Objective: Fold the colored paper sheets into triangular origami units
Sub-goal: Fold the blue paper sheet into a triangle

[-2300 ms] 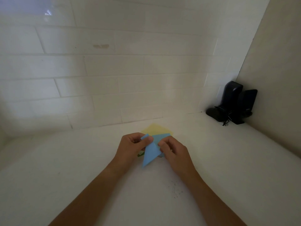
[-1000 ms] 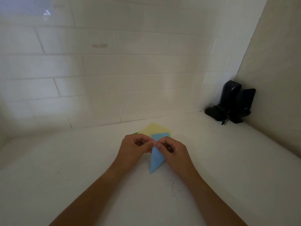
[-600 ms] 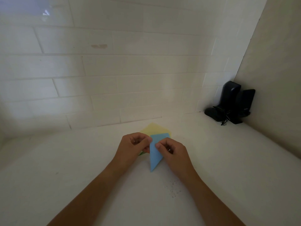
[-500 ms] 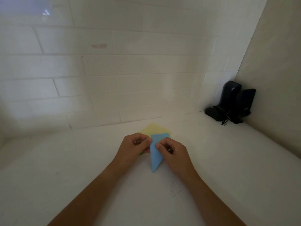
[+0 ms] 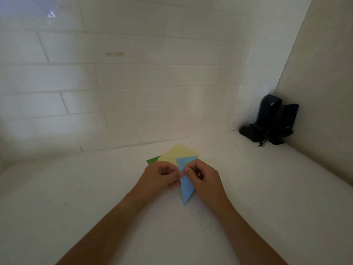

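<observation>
Both hands meet over a folded light-blue paper sheet (image 5: 186, 185), a long narrow shape whose point aims back toward the person while its wider end faces the tiled wall. The left hand (image 5: 161, 176) has its fingers curled, thumb and forefinger pinching the blue paper's left edge about midway along. The right hand (image 5: 205, 178) mirrors it, fingers curled in, fingertips pinching the same spot from the right, so the two sets of fingertips nearly touch.

The blue piece sits on the white countertop (image 5: 76, 197), its far end overlapping a pale yellow square paper sheet (image 5: 178, 153) lying flat just behind the hands. A green paper corner (image 5: 152, 160) pokes out from beneath the yellow sheet at its left.

A patch of small dark specks (image 5: 204, 220) marks the counter near the right wrist. Off in the far right corner stand two dark upright devices (image 5: 273, 119), one behind the other, with a thin black cord tangled at their base.
</observation>
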`<state>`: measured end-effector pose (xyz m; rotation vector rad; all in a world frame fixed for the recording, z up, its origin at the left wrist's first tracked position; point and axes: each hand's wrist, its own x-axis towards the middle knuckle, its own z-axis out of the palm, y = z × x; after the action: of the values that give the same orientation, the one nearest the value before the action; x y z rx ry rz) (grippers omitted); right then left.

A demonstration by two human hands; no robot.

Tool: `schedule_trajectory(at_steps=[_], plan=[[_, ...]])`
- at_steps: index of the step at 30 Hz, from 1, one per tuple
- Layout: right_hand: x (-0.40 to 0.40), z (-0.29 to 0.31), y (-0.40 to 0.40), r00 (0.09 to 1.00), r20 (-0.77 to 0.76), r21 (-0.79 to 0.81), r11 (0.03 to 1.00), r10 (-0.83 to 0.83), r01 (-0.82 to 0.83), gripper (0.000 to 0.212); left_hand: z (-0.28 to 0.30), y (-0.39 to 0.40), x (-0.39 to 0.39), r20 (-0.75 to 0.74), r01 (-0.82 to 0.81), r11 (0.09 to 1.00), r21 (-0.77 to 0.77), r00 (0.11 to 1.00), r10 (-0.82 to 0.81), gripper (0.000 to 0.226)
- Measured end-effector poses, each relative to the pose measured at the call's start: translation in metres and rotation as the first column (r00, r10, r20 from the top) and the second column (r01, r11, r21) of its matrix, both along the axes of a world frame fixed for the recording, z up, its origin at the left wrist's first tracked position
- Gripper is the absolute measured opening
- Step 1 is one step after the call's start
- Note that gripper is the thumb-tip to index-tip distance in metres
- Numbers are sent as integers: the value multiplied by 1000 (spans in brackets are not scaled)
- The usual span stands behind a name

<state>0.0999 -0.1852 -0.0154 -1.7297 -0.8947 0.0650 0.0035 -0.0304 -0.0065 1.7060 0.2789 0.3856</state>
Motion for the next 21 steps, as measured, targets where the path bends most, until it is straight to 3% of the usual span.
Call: schedule_trajectory(at_steps=[7,14,21], plan=[[-1,1,1,1000,-14,8,1000,-1,1,17,-2,3,3,59,-49,999,12,997,48,11],[-2,1,1,999,-37,-4,1000,20,-20,20,-10,6,4,91,-75,960,271,995,52,17],[-2,3,-1,999,-36,35,999,15,-13,16,-7,1,3,51,-22,928,373,999,3,17]])
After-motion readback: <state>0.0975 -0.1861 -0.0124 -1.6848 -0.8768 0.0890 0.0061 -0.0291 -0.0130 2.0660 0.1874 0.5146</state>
